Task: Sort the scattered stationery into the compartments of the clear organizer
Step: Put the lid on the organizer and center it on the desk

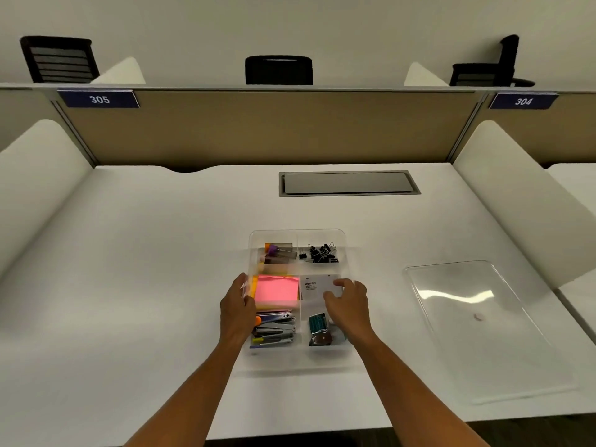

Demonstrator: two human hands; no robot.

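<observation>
Head view looks down on a white surface (145, 285) where a clear organizer (344, 240) sits in the middle, split into compartments. Its far left compartment holds small tubes with orange and purple caps (278, 252), and the far right one holds a heap of black binder clips (322, 253). Behind the near row, the middle left compartment carries a pink sticky-note pad (278, 288) lying over yellow and orange ones, and the middle right compartment carries a white card (315, 287) with small print that is too blurred to read. Staplers and similar tools (274, 330) are stacked in the near left compartment, while a teal packet and a dark item (318, 330) lie in the near right one. At the organizer's left wall, beside the pink pad, rests the left hand (237, 309), its fingers curved against the wall's outer face; whether the fingers grip the rim cannot be told. Over the right side of the organizer is the right hand (348, 304), its fingers loosely curled with the thumb and fingertips at the near right corner of the white card, touching or pinching it, which of the two cannot be told. A clear lid (483, 330) lies flat on the surface well to the right of the organizer. Beyond the organizer, a grey cable hatch (348, 183) is set into the surface.
</observation>
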